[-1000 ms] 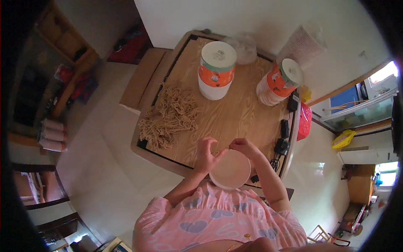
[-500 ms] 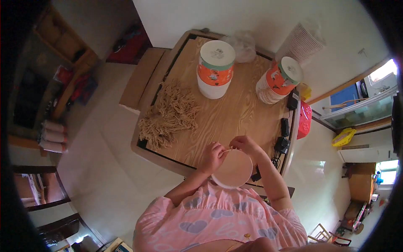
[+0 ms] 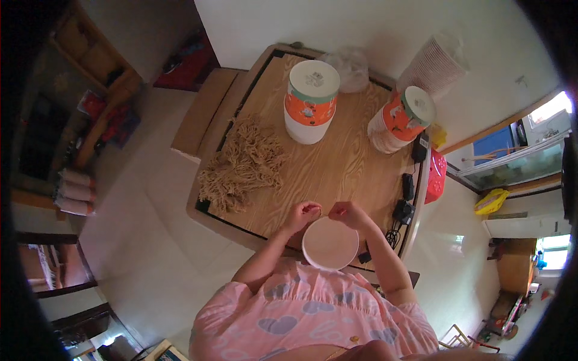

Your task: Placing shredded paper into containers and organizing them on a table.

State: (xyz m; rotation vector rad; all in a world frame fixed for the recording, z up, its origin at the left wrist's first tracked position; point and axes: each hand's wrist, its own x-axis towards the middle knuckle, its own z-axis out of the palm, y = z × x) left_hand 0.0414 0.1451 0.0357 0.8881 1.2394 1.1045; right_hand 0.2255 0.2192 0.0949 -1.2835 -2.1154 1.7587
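Observation:
In front of my body, just over the near edge of the table, is a round white paper bucket (image 3: 330,243), its round face toward me. My left hand (image 3: 303,215) is at the left of its far rim, fingers pinched on a thin tan cord that barely shows. Just to the right, my right hand (image 3: 349,215) is closed at the same rim, its fingertips curled in; the cord between them is too small to trace. On the table's left lies a heap of tan twisted cords (image 3: 244,165).
A stack of upturned buckets (image 3: 310,123) with orange and green print stands at the back, a second stack (image 3: 400,123) right of it. Black power adapters (image 3: 403,210) and cables line the right edge. A tall stack of white cups (image 3: 433,65) leans by the wall, near a clear plastic bag (image 3: 349,69).
My hands have drawn slightly apart at the bucket's rim; the tan cord that showed between them is now mostly out of sight. The bucket has shifted a little to the left.

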